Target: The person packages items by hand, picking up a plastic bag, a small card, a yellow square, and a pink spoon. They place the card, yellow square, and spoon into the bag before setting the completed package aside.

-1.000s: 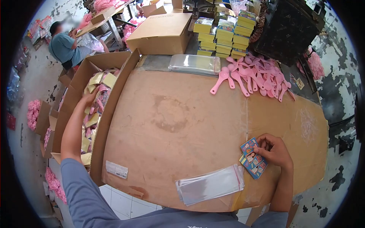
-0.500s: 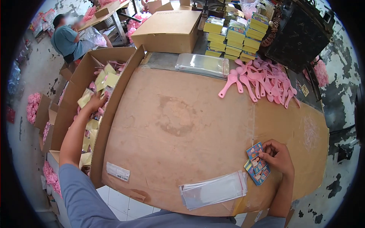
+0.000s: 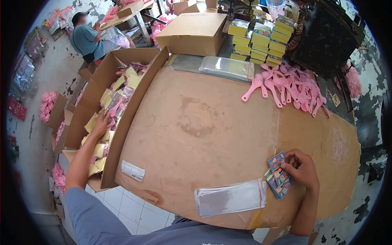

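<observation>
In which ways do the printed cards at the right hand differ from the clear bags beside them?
The printed cards are colourful, mostly blue; the clear bags are see-through. The cards are smaller than the bags. The right hand touches the cards; no hand touches the bags. Both form uneven piles on brown cardboard.

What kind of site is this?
Probably a small packing workshop: there's a heap of pink spoons, a stack of clear plastic sleeves and an open carton filled with small packets.
</observation>
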Demonstrator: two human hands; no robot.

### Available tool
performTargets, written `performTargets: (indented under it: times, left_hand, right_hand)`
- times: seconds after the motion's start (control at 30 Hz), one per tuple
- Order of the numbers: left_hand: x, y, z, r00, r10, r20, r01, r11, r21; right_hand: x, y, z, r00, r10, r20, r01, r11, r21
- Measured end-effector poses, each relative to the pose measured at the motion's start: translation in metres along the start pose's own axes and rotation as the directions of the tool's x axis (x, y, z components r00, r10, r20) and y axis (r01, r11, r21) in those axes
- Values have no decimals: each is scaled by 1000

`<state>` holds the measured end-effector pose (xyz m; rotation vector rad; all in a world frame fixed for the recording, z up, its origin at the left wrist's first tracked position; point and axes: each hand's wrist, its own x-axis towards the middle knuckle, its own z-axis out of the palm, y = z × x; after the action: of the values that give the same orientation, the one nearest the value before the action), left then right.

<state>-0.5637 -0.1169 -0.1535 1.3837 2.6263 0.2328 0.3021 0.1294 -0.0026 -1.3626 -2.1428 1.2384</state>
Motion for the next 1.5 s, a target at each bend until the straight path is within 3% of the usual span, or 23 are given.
performTargets:
  times: [0.03,0.1,0.13,0.17,0.27,0.33,0.43,0.5,0.57,0.63,0.7,0.73,0.93,0.97,1.0,1.1,1.17,1.23,1.27,1.3,1.33,1.43,1.5]
  left_hand:
    - [11,-23,5,998,61,6,-61,998,-32]
    - [4,29,-35,993,-95,67,116,815,-568]
    - [-12,67,-61,988,-155,2,148,941,-305]
    - [-36,112,-95,978,-195,-76,194,981,-17]
    - [-85,120,-125,960,-163,-226,207,961,186]
    - [-125,116,-119,885,-449,-121,465,847,260]
    - [-166,67,-74,755,-606,250,567,795,214]
    - [-183,104,-68,715,-660,231,627,751,205]
    - [-168,88,-56,837,-485,253,526,839,-135]
    - [-143,123,-76,759,-506,409,591,799,-108]
    - [-122,158,-91,748,-459,479,567,817,-104]
    - [-106,144,-80,718,-531,451,563,823,73]
    - [-109,111,-93,831,-452,324,456,887,69]
    - [-117,138,-113,859,-418,296,411,907,89]
    - [-124,166,-134,804,-549,228,505,833,225]
    - [-147,225,-157,960,-276,-56,281,921,269]
    - [-154,279,-158,973,-79,-215,127,967,219]
    - [-171,358,-161,951,186,-245,-129,964,233]
    - [-175,389,-156,930,313,-193,-290,947,139]
    - [-178,418,-152,884,441,-156,-441,897,37]
    - [-183,448,-150,850,527,2,-526,849,-54]
    - [-191,521,-118,610,692,387,-674,709,-206]
    - [-194,549,-80,413,826,384,-791,534,-297]
  right_hand:
    - [0,-3,0,1000,7,-2,-7,1000,-3]
    - [-2,-5,0,1000,19,-5,-19,1000,-5]
    - [-2,-5,0,1000,21,-9,-21,1000,0]
    - [-1,-6,1,1000,23,-13,-23,1000,6]
    - [-2,-4,2,1000,-13,-18,13,1000,10]
    - [-3,-8,2,1000,-8,-19,8,1000,-3]
    - [-2,-9,2,1000,-6,-18,6,1000,-20]
    - [-1,-9,2,1000,-5,-14,5,1000,-29]
    - [-2,-11,2,1000,2,-7,-2,999,-42]
    - [-2,-12,3,1000,-4,-10,4,999,-43]
    - [-3,-11,4,999,-32,-16,31,998,-56]
    - [-3,-8,5,998,-54,-24,52,996,-68]
    - [-5,-8,0,997,-72,1,72,994,-84]
    - [-6,-8,-1,997,-72,12,73,994,-78]
    - [-5,-7,-2,998,-64,16,65,996,-54]
    - [-5,-7,-2,997,-65,37,66,998,-14]
    - [-7,-6,-3,995,-92,35,93,995,-25]
    - [-7,-4,-6,992,-103,79,106,994,-35]
    - [-8,-2,-8,990,-101,100,106,993,-44]
    - [-8,-1,-10,990,-90,104,95,995,-39]
    - [-7,-1,-10,991,-82,107,86,996,-32]
    - [-7,4,-10,990,-62,126,54,996,68]
    - [-6,7,-12,985,-72,155,53,991,126]
